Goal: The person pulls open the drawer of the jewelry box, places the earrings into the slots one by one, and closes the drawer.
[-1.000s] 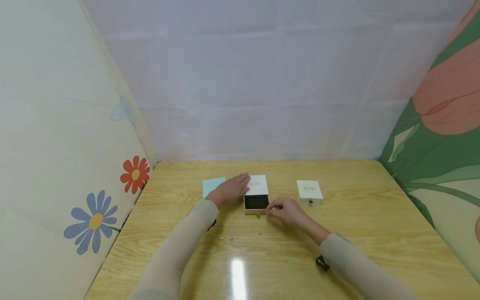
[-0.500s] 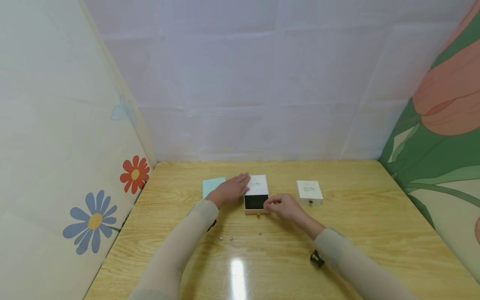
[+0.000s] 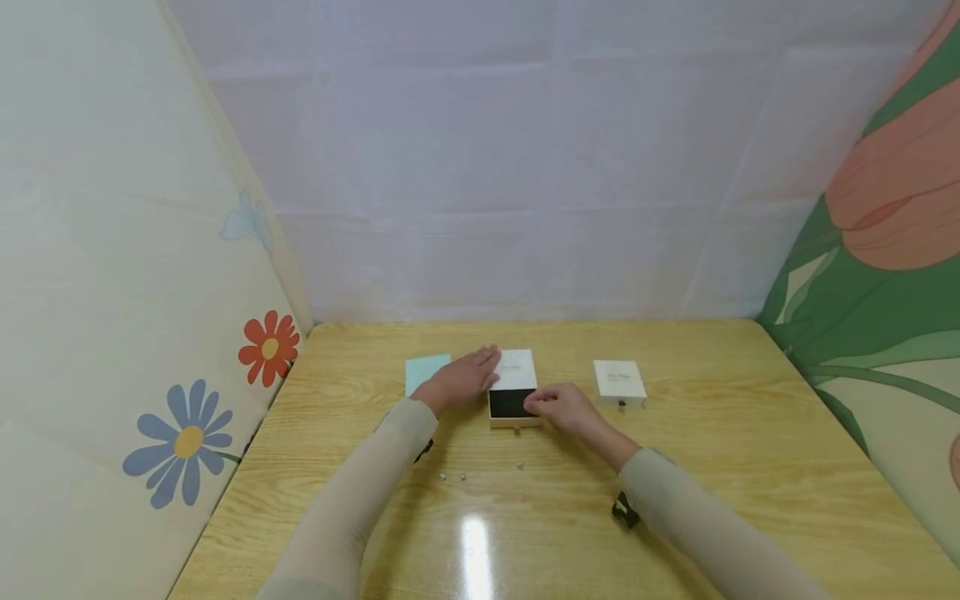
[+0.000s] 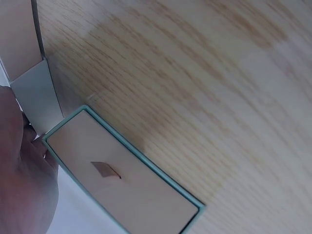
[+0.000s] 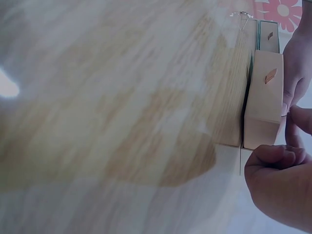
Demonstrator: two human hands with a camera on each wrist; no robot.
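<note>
A white box (image 3: 517, 367) with print on its lid stands at mid-table, its peach drawer (image 5: 263, 105) pulled out toward me. Inside the drawer is a black lining (image 3: 508, 404). My left hand (image 3: 463, 377) rests on the box's left edge with fingers fairly straight. Over the drawer's right side is my right hand (image 3: 572, 410), thumb and forefinger brought together and the other fingers curled. Whether something tiny is between those fingertips I cannot tell. Small shiny pieces lie on the table in front: two at the left (image 3: 452, 477) and one nearer the drawer (image 3: 521, 467).
Partly behind my left forearm sits a turquoise box (image 3: 426, 367); its peach drawer front (image 4: 126, 175) with a ribbon tab shows in the left wrist view. Another white box (image 3: 619, 381), drawer pushed in, stands to the right. The wooden table (image 3: 712, 467) meets cloth walls behind and at the sides.
My right hand has moved left and slightly away from me, from the drawer's front right corner to over the black lining. The left hand and boxes stay put.
</note>
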